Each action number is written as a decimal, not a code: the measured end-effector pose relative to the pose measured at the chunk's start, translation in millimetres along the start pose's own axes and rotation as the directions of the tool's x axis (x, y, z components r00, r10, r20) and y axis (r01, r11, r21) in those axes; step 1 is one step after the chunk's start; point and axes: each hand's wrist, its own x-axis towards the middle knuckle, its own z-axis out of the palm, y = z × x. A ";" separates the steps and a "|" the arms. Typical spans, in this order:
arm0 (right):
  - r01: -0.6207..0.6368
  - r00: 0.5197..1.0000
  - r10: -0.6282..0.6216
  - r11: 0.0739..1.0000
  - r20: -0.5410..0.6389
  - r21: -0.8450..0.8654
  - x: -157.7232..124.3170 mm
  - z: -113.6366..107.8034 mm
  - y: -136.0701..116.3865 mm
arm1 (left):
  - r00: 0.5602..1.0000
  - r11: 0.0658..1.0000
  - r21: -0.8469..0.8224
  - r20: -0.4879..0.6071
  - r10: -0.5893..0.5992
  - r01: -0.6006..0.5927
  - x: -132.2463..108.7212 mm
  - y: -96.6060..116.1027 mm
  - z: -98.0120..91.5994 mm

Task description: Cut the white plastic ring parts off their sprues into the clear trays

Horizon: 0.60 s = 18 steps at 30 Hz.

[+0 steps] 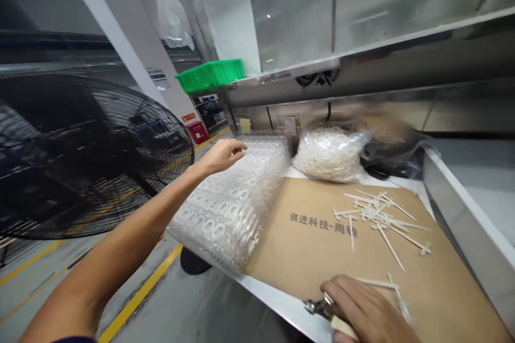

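Observation:
My left hand (224, 154) reaches out over a bubble-wrap sheet (265, 209), its fingers curled together. Whatever those fingers hold, if anything, is too small to make out. Rows of small white ring-shaped parts (209, 226) lie on the sheet. At the bottom, my right hand (364, 305) is closed around a pair of nippers (324, 306) with metal jaws and a pale handle. The jaws point left, near the table's front edge. Beside that hand are thin white plastic sprues (396, 286). A loose pile of similar white sprues (376, 214) rests on the brown cardboard (298, 257).
Behind the cardboard sits a clear bag of whitish pieces (332, 153), with a blurred darker bag (388, 142) to its right. A metal divider (470, 198) bounds the right side. A green tray (211, 75) stands on the shelf above. A large black fan (92, 155) fills the left.

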 end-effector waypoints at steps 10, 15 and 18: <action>0.244 0.957 -0.217 0.961 0.193 -0.131 2.7 13.8 -7.5 | 0.926 0.936 -0.079 0.138 0.352 -0.343 -120.0 185.2 64.3; 0.391 0.918 -0.370 0.904 0.142 -0.172 -1.3 27.9 -15.0 | 0.873 0.865 -0.396 0.243 0.423 -0.309 -92.7 225.9 132.3; 0.418 0.908 -0.406 0.893 0.104 -0.168 -1.4 31.3 -17.8 | 0.799 0.790 -0.460 0.243 0.550 -0.404 -70.4 252.0 154.7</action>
